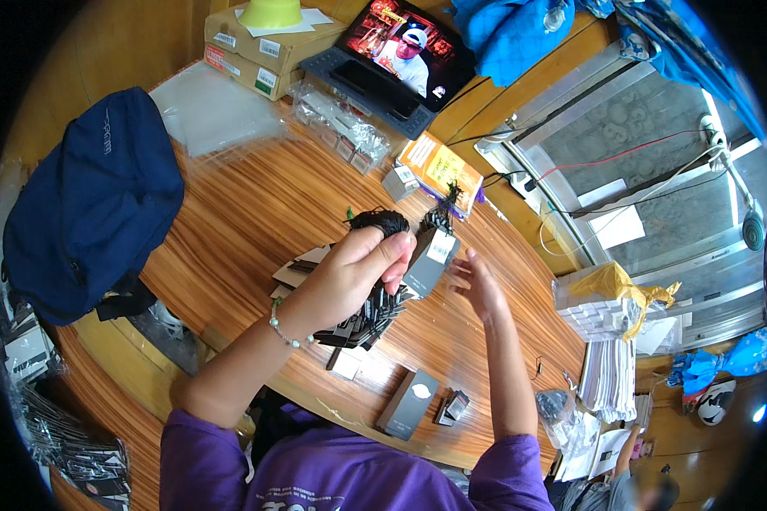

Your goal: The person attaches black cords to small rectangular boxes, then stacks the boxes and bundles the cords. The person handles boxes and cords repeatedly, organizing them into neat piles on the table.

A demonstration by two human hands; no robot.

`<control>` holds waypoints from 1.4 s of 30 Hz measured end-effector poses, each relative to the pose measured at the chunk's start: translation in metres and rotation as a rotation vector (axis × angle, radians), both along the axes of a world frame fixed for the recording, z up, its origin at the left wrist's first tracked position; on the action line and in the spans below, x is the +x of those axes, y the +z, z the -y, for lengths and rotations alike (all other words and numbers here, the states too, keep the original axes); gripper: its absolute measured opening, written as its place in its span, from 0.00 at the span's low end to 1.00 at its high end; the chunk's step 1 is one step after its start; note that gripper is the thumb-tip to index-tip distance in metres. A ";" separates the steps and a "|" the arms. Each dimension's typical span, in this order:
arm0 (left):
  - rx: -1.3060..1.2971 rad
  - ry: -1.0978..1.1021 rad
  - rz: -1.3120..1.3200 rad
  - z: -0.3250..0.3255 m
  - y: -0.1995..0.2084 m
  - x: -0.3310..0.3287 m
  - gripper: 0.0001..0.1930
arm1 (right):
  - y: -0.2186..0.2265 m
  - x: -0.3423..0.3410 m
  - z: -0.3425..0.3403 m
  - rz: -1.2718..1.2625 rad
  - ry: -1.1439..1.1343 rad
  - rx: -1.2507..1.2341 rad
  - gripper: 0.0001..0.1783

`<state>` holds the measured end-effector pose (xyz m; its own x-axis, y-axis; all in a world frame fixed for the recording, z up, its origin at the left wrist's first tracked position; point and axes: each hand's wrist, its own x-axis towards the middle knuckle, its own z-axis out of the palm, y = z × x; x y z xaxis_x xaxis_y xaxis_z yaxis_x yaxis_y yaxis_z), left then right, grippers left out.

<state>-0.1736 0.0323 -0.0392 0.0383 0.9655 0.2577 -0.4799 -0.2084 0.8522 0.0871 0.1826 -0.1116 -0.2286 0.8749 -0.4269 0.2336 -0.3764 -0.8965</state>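
My left hand [356, 268] is raised over the wooden table [256, 213], gripping a bunch of dark tags on black strings [382, 223]; more dark tags [373, 313] fan out below the palm. One grey tag with a white label [431, 258] hangs from the strings beside my fingers. My right hand [479, 285] hovers just right of that tag with fingers spread, holding nothing. A beaded bracelet [283, 328] circles my left wrist.
A blue backpack [89, 200] lies at the left, cardboard boxes [260, 51] and a tablet with keyboard [396, 55] at the back. Plastic bags of parts [341, 128], an orange booklet [439, 166], a dark grey box [409, 403] and stacked white items [605, 358] sit around.
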 end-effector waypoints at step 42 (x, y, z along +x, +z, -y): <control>-0.777 -0.302 -0.526 -0.138 -0.075 0.065 0.10 | 0.000 -0.063 -0.007 -0.283 -0.084 -0.270 0.07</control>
<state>-0.1089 0.1707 -0.1143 0.2388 0.7901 -0.5645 0.0588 0.5685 0.8206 0.0246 0.1897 -0.1117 -0.3026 0.7609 -0.5741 -0.0503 -0.6142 -0.7875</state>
